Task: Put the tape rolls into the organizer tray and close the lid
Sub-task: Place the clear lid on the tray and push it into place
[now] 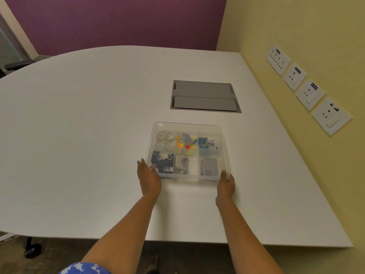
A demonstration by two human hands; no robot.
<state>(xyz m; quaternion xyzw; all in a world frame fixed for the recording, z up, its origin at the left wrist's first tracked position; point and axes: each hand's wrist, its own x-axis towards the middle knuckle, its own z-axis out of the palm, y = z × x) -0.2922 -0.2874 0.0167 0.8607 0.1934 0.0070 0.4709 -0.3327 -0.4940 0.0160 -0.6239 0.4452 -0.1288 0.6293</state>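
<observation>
A clear plastic organizer tray point(222, 153) sits on the white table, with a clear lid lying over it. Several tape rolls point(165, 137) lie in its far-left compartment, seen through the lid. Other compartments hold binder clips, sticky notes and small office items. My left hand point(149, 178) is at the tray's near-left corner, fingers spread and flat beside the wall. My right hand point(226, 183) is at the near-right corner, with its thumb on the lid's edge and fingers curled at the tray's rim.
A grey cable hatch point(204, 97) is set into the white table point(88, 125) just beyond the tray. A yellow wall with wall sockets point(308, 89) runs along the right. The table's near edge is close to my body.
</observation>
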